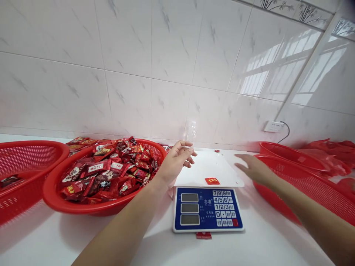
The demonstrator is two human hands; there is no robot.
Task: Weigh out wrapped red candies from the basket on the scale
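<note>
My left hand (179, 159) hovers over the left side of a white scale platform (201, 166), fingers loosely curled and apart, with nothing seen in them. To the platform's right, my right hand (251, 166) is stretched out beside a red basket (280, 192), its fingers extended and slightly blurred. A small red packet (212, 181) lies on the platform near its front edge. The blue keypad panel (208, 209) of the scale faces me, its three displays dark. Another red packet (203, 235) sticks out from under the panel.
Left of the scale stands a red basket (52, 195) heaped with small red and brown wrapped packets (108, 171). A further red basket (30, 147) is at the far left. Red plastic bags (327, 157) lie at the right, near a wall socket (274, 126) with a cable. A tiled wall closes off the back.
</note>
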